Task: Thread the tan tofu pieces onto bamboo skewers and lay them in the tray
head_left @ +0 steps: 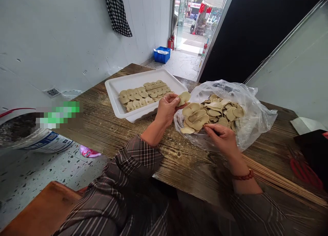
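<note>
Both hands [166, 109] hold flat, pale round slices [184, 98].

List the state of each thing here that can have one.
left hand, closed on a slice
right hand, pinched shut at the edge of overlapping slices
plastic bag, open, holding loose slices
white tray, uncovered, slices in rows inside
wooden sticks, lying on the table
red scissors, blades too dim to tell
bucket, uncovered
blue crate, uncovered
checkered cloth, hanging
glass door, apparently open

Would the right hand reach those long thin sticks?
Probably yes: the sticks lie close by the right hand, and nothing seems to block their visible stretch. But that hand seems to be pinching pale round slices, so it might need to let go first.
</note>
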Motion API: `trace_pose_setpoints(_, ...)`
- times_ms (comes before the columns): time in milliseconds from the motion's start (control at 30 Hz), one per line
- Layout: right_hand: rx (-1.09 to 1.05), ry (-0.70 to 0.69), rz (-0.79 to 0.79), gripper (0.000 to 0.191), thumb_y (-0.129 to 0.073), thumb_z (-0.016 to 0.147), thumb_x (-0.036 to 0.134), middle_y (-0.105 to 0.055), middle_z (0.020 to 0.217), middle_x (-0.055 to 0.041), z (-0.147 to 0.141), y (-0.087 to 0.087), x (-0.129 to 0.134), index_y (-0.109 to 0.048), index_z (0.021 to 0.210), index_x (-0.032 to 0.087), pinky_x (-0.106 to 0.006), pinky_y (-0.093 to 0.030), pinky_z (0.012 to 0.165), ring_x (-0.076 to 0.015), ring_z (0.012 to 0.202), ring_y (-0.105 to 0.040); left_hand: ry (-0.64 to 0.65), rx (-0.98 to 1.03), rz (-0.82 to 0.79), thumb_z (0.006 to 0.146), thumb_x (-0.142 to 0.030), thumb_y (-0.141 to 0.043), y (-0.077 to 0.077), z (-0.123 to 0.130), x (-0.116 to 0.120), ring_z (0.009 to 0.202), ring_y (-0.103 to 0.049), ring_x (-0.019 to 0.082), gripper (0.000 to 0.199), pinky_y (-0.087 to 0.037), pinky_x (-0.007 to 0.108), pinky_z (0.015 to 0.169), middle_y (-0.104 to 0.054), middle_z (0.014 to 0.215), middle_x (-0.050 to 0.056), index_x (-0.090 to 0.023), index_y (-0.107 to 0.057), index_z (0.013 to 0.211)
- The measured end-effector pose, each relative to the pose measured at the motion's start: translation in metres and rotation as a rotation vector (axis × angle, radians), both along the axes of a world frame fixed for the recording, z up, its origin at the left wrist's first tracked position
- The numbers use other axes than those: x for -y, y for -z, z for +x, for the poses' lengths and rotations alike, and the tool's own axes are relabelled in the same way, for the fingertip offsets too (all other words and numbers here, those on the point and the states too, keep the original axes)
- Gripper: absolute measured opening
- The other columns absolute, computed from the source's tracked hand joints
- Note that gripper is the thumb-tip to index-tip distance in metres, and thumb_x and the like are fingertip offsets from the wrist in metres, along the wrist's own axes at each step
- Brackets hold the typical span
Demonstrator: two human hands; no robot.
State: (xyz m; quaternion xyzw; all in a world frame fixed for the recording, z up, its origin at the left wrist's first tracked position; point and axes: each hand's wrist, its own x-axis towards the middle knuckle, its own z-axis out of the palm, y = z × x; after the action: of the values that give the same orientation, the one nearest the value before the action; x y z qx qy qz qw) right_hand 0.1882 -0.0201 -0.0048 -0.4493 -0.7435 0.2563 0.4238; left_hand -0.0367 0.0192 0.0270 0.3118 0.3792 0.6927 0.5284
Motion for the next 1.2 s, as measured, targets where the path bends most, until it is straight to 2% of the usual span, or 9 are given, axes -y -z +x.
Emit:
trace_pose_setpoints(167,-0.006,-0.006,0.004,0.021,-0.063,0.086,0.034,-0.077,0.090,-0.0064,0.001,0.002,-0.001,-0.079,0.090,0.020,-0.033,-0.055,0.069,-0.0203,0.074,-0.069,-0.029,-0.116,0.052,0.078,-0.013,-0.064,0.002,0.000,-0.001,0.061,-0.066,0.011,0.012,-0.056,0.025,0.063,-0.064,0.069,-0.003,-0.018,-0.054,0.082)
trace_pose_setpoints(400,-0.005,0.005,0.027,0.021,-0.063,0.086,0.034,-0.077,0.083,-0.0049,0.000,0.002,-0.001,-0.078,0.087,0.021,-0.034,-0.055,0.071,-0.0205,0.074,-0.069,-0.064,-0.277,0.099,0.076,-0.011,-0.063,0.003,0.001,-0.002,0.062,-0.064,0.010,0.010,-0.054,0.025,0.064,-0.063,0.066,-0.003,-0.018,-0.056,0.078)
trace_pose_setpoints(567,-0.020,0.009,0.023,0.023,-0.062,0.085,0.036,-0.076,0.078,-0.0047,-0.002,0.001,-0.001,-0.078,0.086,0.021,-0.033,-0.054,0.069,-0.0200,0.070,-0.068,0.015,-0.356,0.118,0.073,-0.013,-0.066,0.006,0.000,-0.003,0.055,-0.053,0.006,0.008,-0.047,0.019,0.058,-0.058,0.060,-0.004,-0.016,-0.059,0.074)
trace_pose_setpoints(733,-0.084,0.037,-0.078,0.026,-0.064,0.083,0.039,-0.071,0.066,-0.0029,-0.005,0.000,0.000,-0.079,0.086,0.018,-0.029,-0.051,0.058,-0.0172,0.060,-0.063,0.130,-0.226,0.095,0.072,-0.024,-0.075,0.009,-0.003,-0.003,0.059,-0.055,0.006,0.019,-0.048,0.019,0.059,-0.061,0.067,-0.004,-0.017,-0.061,0.083)
trace_pose_setpoints(933,-0.168,0.042,-0.172,0.029,-0.067,0.081,0.042,-0.067,0.060,-0.0020,-0.007,0.000,0.002,-0.079,0.088,0.017,-0.025,-0.044,0.046,-0.0140,0.050,-0.056,0.274,0.036,0.014,0.075,-0.042,-0.076,0.009,-0.003,-0.003,0.073,-0.065,0.011,0.033,-0.054,0.021,0.066,-0.070,0.088,0.004,-0.017,-0.069,0.095)
trace_pose_setpoints(1033,-0.179,0.030,-0.187,0.029,-0.068,0.080,0.042,-0.068,0.062,-0.0026,-0.009,0.000,0.002,-0.079,0.087,0.017,-0.025,-0.043,0.045,-0.0138,0.050,-0.056,0.338,0.071,0.029,0.073,-0.034,-0.079,0.008,0.000,-0.001,0.077,-0.067,0.012,0.028,-0.055,0.022,0.070,-0.072,0.089,0.005,-0.016,-0.071,0.094)
trace_pose_setpoints(1200,-0.243,0.010,-0.260,0.032,-0.070,0.079,0.046,-0.064,0.057,-0.0014,-0.008,0.004,0.002,-0.079,0.088,0.017,-0.022,-0.038,0.040,-0.0111,0.045,-0.049,0.301,0.075,0.001,0.070,-0.015,-0.079,0.007,-0.003,-0.003,0.075,-0.068,0.011,0.025,-0.055,0.021,0.071,-0.073,0.087,0.003,-0.016,-0.072,0.093)
